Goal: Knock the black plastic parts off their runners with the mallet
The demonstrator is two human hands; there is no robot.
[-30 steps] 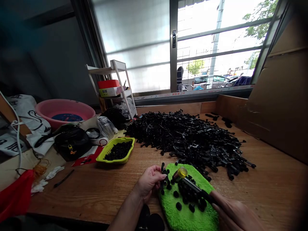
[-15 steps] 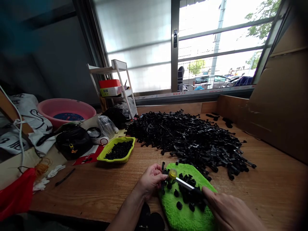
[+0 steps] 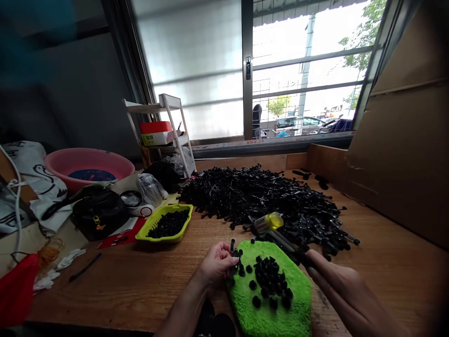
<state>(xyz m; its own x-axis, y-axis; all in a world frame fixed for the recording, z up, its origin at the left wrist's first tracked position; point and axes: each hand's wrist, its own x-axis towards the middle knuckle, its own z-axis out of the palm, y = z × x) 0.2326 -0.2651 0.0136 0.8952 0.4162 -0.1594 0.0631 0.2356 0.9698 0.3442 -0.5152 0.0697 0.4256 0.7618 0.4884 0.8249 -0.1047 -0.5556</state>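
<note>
My left hand (image 3: 219, 262) pinches a slim black plastic part (image 3: 233, 256) at the left edge of a fuzzy green pad (image 3: 294, 299). My right hand (image 3: 333, 276) is wrapped round the dark handle of a mallet (image 3: 269, 223) with a yellow, see-through head. The mallet head is raised over the far edge of the pad, apart from the part. Small round black caps (image 3: 271, 278) lie in a cluster on the pad, with several scattered toward its left side.
A large heap of long black parts (image 3: 259, 196) covers the back of the wooden table (image 3: 115, 285). A yellow-green basket (image 3: 164, 238) of small black pieces stands left of centre. Black bag (image 3: 100, 210), pink basin (image 3: 91, 159) and white shelf (image 3: 164, 105) are farther left; cardboard (image 3: 403, 140) stands right.
My right hand has lifted the mallet head up and away from the part at my left hand. My left hand still pinches the part. The whole view has shifted slightly.
</note>
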